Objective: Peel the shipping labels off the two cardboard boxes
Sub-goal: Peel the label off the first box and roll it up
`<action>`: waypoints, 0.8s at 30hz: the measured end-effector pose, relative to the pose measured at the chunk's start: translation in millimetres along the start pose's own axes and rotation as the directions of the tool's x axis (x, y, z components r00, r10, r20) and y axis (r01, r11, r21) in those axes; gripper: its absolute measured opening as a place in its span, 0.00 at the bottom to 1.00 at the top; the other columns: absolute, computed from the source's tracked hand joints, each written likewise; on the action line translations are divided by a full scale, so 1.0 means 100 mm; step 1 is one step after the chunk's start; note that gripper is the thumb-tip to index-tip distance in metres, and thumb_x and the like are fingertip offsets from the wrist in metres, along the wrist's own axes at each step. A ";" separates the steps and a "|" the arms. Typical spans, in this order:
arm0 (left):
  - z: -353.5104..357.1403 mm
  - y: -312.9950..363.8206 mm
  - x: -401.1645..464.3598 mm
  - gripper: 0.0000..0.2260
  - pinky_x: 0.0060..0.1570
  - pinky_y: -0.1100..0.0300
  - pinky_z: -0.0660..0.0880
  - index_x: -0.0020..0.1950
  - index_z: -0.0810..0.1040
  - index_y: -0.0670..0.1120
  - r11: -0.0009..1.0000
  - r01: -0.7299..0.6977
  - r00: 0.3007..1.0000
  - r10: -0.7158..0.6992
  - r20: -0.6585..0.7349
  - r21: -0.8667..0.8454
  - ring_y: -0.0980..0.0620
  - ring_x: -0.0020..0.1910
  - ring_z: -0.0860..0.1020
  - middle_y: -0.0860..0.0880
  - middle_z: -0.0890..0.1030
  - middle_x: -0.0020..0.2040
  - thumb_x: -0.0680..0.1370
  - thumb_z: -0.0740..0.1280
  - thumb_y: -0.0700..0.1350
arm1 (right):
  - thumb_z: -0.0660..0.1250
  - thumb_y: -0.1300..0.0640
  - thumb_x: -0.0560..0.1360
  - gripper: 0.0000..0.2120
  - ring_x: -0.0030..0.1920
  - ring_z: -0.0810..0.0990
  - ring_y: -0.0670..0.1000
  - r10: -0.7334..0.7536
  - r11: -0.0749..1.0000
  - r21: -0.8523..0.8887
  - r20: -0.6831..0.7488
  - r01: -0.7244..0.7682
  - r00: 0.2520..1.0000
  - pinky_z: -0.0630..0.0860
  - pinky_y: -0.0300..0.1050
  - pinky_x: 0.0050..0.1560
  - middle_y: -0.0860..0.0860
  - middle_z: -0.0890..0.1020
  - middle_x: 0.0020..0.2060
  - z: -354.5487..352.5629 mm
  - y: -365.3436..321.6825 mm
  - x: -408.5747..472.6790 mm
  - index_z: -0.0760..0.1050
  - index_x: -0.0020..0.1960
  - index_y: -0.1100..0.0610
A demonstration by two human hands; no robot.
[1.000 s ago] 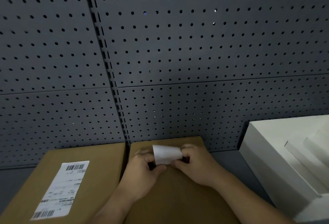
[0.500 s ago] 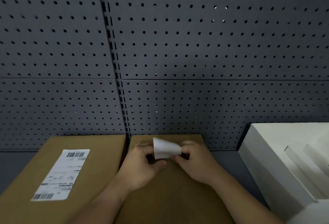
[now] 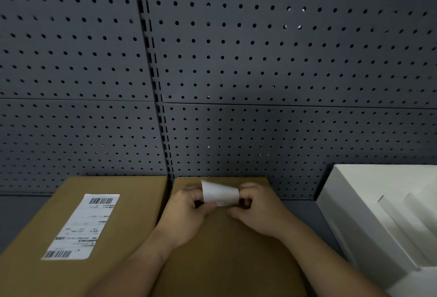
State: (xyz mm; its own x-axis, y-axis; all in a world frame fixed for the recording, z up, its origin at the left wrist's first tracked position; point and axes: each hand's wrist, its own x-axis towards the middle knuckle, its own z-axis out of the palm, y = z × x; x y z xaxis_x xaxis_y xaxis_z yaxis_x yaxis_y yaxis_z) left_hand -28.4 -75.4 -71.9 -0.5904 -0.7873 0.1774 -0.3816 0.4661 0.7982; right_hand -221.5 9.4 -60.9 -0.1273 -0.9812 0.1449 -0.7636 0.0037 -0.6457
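Both hands meet over the far end of the right cardboard box (image 3: 227, 249): the left hand (image 3: 186, 211) pinches the left end of a curled white label (image 3: 220, 194) between thumb and fingers, and the right hand (image 3: 260, 211) closes its fingers on the right end. Compared with a second ago the paper has rolled a little tighter into a cone, narrow at the left and wider at the right, and the hands have drawn slightly closer together. No label shows on the visible top of that box, so this sheet appears to have come off it and is being rolled up, sticky side probably inward; I cannot tell whether any edge still clings beneath the fingers.

Going from the left, the left cardboard box (image 3: 118, 202) lies just beside its neighbour, a dark seam between them. Its shipping label (image 3: 81, 225) is still stuck flat near the middle of the top, a long white rectangle with barcodes at both ends and fine print between. So one label seems done and one remains.

Both boxes are smooth matte brown board with crisp edges. Behind them stands a dark grey perforated metal panel (image 3: 260, 60). At the right edge sits a white box (image 3: 350, 202), open, with stepped white inserts inside.
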 end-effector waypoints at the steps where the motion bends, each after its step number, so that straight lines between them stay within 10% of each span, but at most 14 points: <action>1: 0.00 0.00 0.00 0.10 0.62 0.59 0.77 0.57 0.84 0.56 1.000 0.004 1.000 -0.004 0.000 0.001 0.63 0.57 0.78 0.61 0.82 0.56 0.77 0.72 0.45 | 0.73 0.52 0.74 0.11 0.36 0.73 0.45 0.005 1.000 -0.019 -0.001 -0.005 1.000 0.69 0.38 0.36 0.48 0.75 0.37 0.00 0.01 0.04 0.79 0.37 0.58; 17: 0.04 0.06 0.03 0.04 0.45 0.78 0.71 0.49 0.86 0.51 0.994 0.075 0.993 -0.068 -0.095 0.077 0.63 0.48 0.80 0.57 0.83 0.49 0.77 0.72 0.45 | 0.71 0.44 0.75 0.10 0.41 0.74 0.35 0.003 1.000 0.025 -0.047 -0.002 0.999 0.68 0.29 0.38 0.40 0.76 0.41 0.03 0.02 0.00 0.83 0.47 0.51; 24: 0.01 0.12 0.00 0.09 0.57 0.67 0.75 0.56 0.84 0.54 0.995 0.013 1.000 -0.011 -0.019 0.099 0.63 0.54 0.78 0.60 0.81 0.54 0.78 0.70 0.45 | 0.70 0.48 0.77 0.13 0.40 0.75 0.39 0.040 0.999 0.004 -0.096 -0.039 0.995 0.69 0.30 0.39 0.44 0.77 0.41 0.07 0.05 0.04 0.82 0.41 0.57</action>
State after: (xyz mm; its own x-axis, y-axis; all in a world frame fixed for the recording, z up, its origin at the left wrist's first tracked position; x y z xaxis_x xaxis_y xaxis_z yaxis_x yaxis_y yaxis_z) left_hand -33.7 -69.3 -62.4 -0.5730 -0.7997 0.1795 -0.4576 0.4939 0.7393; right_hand -221.5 4.5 -68.6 -0.2179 -0.9572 0.1908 -0.7555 0.0416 -0.6538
